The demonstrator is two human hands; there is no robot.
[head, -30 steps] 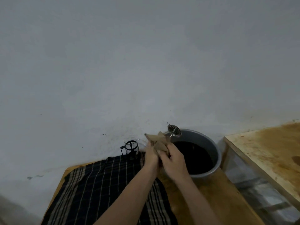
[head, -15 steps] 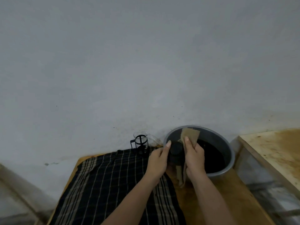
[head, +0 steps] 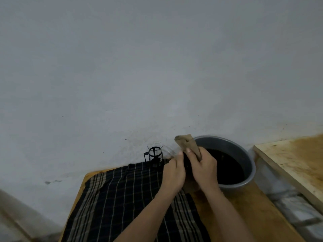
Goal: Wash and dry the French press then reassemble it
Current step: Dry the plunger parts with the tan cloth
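The French press glass beaker (head: pixel 154 154) in its black frame stands upright at the far edge of the table by the wall. My left hand (head: pixel 173 173) grips the black lid (head: pixel 186 162) of the press, which shows only as a dark sliver between my hands. My right hand (head: pixel 202 167) holds a tan cloth (head: pixel 187 144) against the lid; the cloth's corner sticks up above my fingers. The plunger rod and filter are hidden.
A grey basin (head: pixel 244 154) of dark water sits right behind my hands on the wooden table (head: pixel 244 206). A dark plaid cloth (head: pixel 122 198) covers the table's left part. A second wooden surface (head: pixel 297 158) lies to the right, across a gap.
The plunger's mesh end, up beside the cloth a second ago, is out of sight. The lid came into the open between my hands, then they closed round it with the cloth.
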